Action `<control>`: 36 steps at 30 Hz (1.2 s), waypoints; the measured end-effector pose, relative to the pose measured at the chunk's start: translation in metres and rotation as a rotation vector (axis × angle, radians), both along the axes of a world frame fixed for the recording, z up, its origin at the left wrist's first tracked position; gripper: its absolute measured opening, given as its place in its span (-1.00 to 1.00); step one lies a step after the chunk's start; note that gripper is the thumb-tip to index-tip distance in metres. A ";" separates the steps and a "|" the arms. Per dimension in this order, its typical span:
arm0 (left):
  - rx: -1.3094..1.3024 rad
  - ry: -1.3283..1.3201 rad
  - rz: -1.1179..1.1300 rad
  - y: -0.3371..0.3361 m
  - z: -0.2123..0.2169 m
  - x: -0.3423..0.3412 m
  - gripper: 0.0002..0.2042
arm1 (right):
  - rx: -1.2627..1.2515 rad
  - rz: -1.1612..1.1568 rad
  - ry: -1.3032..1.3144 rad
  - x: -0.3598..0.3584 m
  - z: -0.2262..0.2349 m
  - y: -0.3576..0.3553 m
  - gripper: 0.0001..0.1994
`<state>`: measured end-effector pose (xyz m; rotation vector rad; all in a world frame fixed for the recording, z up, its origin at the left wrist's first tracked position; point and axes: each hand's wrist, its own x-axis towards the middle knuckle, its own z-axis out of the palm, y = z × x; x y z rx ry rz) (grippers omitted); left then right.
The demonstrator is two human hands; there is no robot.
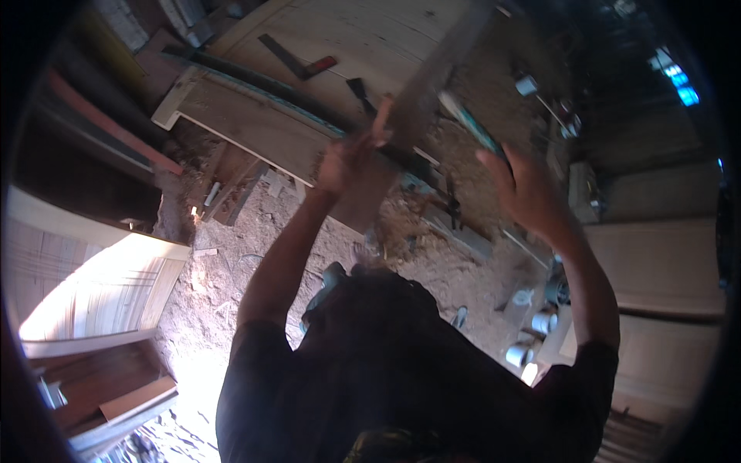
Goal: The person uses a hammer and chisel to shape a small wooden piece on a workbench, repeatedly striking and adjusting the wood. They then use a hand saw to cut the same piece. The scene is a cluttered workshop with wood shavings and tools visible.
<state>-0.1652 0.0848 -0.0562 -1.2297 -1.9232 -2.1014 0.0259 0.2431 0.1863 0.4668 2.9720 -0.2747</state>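
Note:
My left hand [343,163] is closed over a wooden board [262,131] lying on the workbench. From its fingers rises a short orange-brown handle [382,119], which looks like a chisel's; its lower end is hidden. To the right, my right hand [529,189] is raised and wrapped round a stick-shaped tool [471,121], green along its length with a pale far end. Motion blurs that tool, and I cannot make out a head on it. Beyond the left hand, a dark flat-ended tool [359,92] and an L-shaped square with a red end [309,68] lie on a pale wood panel [347,35].
A long plank [440,69] slants away beyond my hands. Wood shavings and offcuts litter the floor [255,239]. Panelled wooden doors [656,266] stand at the right, with several cans [519,355] near them. A slatted wooden panel [93,285] stands at the left in sunlight.

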 end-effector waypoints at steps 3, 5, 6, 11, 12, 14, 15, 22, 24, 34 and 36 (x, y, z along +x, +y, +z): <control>-0.109 -0.028 0.009 0.001 0.004 -0.001 -0.84 | -0.194 -0.049 0.229 0.009 -0.003 0.009 -0.61; -0.142 -0.015 0.032 0.000 0.005 0.002 -0.84 | -0.420 -0.010 0.378 0.004 -0.013 0.002 -0.64; -0.108 0.003 0.039 -0.001 0.005 0.003 -0.84 | -0.353 -0.073 0.292 -0.003 -0.016 -0.002 -0.64; -0.146 -0.021 0.035 0.001 0.001 0.002 -0.84 | -0.236 -0.191 0.052 -0.022 0.022 -0.025 -0.58; -0.108 -0.036 0.017 0.002 0.000 0.002 -0.84 | -0.198 -0.113 0.194 -0.016 0.043 -0.028 -0.52; -0.065 -0.032 0.017 0.002 -0.002 0.001 -0.84 | -0.060 -0.295 0.434 0.000 0.073 -0.029 -0.38; -0.062 -0.018 0.034 0.002 -0.003 0.001 -0.84 | 0.020 -0.322 0.558 0.007 0.078 -0.030 -0.40; -0.130 -0.040 -0.003 -0.001 0.000 -0.003 -0.84 | 0.010 -0.065 -0.090 0.013 -0.023 -0.004 -0.50; 0.063 -0.174 -0.078 -0.003 0.002 -0.001 -0.83 | -0.074 -0.098 -0.100 0.025 -0.023 0.015 -0.53; -0.011 -0.235 -0.018 -0.019 -0.058 0.002 -0.87 | -0.688 -0.520 0.416 0.097 -0.109 0.020 -0.66; -0.013 -0.597 0.181 -0.048 -0.084 0.008 -0.81 | -0.690 -0.564 0.422 0.114 -0.139 0.010 -0.66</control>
